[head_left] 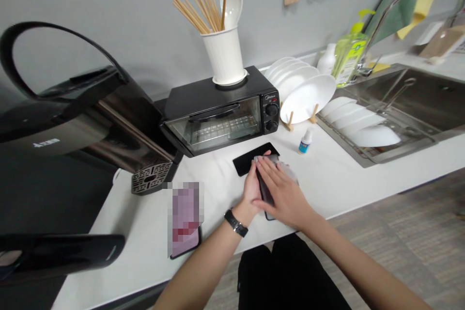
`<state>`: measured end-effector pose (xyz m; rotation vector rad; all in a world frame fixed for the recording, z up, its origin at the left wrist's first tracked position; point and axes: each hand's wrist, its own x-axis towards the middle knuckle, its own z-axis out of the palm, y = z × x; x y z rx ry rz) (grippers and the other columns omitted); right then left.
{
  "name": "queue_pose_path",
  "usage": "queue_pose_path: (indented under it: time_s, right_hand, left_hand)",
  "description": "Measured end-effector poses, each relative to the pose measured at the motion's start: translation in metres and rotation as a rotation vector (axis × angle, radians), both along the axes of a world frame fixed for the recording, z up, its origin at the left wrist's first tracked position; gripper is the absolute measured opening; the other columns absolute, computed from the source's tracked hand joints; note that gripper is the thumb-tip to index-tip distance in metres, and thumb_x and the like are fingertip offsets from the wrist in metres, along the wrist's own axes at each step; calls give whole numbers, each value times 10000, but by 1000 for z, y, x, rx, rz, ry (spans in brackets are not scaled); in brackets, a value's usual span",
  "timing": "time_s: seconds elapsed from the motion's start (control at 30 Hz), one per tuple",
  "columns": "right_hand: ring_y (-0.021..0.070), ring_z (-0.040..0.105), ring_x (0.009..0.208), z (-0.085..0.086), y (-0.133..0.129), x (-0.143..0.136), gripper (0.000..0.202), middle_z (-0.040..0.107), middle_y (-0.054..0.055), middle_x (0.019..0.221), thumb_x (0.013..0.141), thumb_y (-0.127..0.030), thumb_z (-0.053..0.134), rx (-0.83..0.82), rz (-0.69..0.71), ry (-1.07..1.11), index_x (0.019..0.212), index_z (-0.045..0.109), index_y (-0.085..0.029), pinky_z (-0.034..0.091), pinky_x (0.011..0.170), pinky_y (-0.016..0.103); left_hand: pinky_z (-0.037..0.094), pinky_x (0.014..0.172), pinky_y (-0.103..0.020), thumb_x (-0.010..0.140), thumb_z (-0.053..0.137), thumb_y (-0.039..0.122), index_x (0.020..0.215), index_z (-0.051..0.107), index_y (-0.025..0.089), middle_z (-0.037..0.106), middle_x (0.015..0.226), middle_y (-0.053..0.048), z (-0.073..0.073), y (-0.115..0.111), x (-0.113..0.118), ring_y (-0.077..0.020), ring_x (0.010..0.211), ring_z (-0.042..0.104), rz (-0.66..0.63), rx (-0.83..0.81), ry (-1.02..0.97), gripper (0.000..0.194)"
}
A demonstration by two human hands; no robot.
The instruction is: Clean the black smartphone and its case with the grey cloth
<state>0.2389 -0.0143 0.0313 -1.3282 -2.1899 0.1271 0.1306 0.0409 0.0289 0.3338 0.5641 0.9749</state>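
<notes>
A dark phone [264,189] rests in my left hand [251,185], whose fingers wrap beneath it. Across its face lies my right hand [285,196], fingers stretched out and pressed down on a thin pale grey cloth [289,171]. Much of the phone and cloth is hidden by that hand. Just behind, a black slab [247,162], like another phone, is flat on the white counter. A small white bottle with a blue label [305,142] stands upright to the right of my hands.
Left of my arms lies a phone with a blurred screen [186,218]. A toaster oven [221,116] holds up a white chopstick cup [223,53]. A black drink machine [119,121] is at left; racked plates [308,97] and a sink [428,92] are at right.
</notes>
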Motion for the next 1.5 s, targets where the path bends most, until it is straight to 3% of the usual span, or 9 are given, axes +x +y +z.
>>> queue_pose_path:
  time_s: [0.27,0.37,0.53,0.6,0.7,0.83,1.0,1.13,1.5]
  right_hand:
    - [199,505,1446,-26,-68,30,624,581,71,1519,1016,-35,423,121,181,220,1604,383,-241,486,1184,410]
    - [193,673,1260,-19,-68,51,478,720,49,1336,1033,-88,450,96,218,440,1441,600,-285,582,1063,362]
    - [253,748,996,-15,-48,84,198,784,88,1074,982,-369,645,-192,-228,927,1079,757,-238,626,840,362]
    - [242,737,910,-20,-34,94,302,779,84,1002,891,-453,748,-292,-296,1104,1077,742,-215,605,784,343]
    - [228,698,913,-28,-15,102,444,750,76,1013,771,-499,841,-309,-309,1230,1084,727,-205,571,779,329]
    - [222,656,939,-33,-5,102,483,688,55,975,742,-522,853,-246,-314,1249,1082,725,-204,546,824,336]
    - [204,620,932,-34,-9,100,430,645,34,949,830,-528,786,-209,-340,1227,1105,721,-204,509,858,328]
    - [214,619,921,-33,-10,98,405,678,48,951,865,-535,752,-200,-362,1203,1086,729,-196,500,837,333]
    - [214,636,855,-28,-12,95,366,718,60,930,907,-552,697,-199,-340,1106,980,706,-193,490,730,310]
  left_hand:
    - [542,996,-473,1083,332,524,1571,413,275,737,1256,-139,29,-7,-1,-284,1225,684,46,40,9,554]
    - [512,1054,-469,1074,346,558,1559,435,317,720,1302,-102,48,-14,-11,-261,1232,676,103,110,74,549]
    - [375,1198,-418,986,598,550,1429,627,318,638,1416,-84,74,-29,-37,-283,1317,592,153,682,722,501]
    - [329,1227,-430,971,653,464,1394,665,340,602,1425,-80,68,-37,-32,-298,1346,549,40,904,1054,441]
    - [354,1207,-522,923,710,471,1412,638,400,581,1414,-82,42,-48,-9,-350,1325,552,-80,1012,1361,499]
    - [272,1250,-574,837,812,456,1431,619,375,514,1530,-97,20,-45,13,-390,1449,436,-70,1122,1380,629]
    - [252,1271,-532,991,617,409,1492,555,344,470,1600,-85,34,-3,-20,-331,1484,421,55,1193,1619,509]
    - [364,1225,-503,969,654,350,1456,594,224,517,1570,-138,30,31,-63,-338,1447,480,-146,1265,1947,507]
    - [498,1095,-436,920,595,154,1372,648,226,635,1455,-123,13,30,-72,-307,1302,635,-114,1260,2002,461]
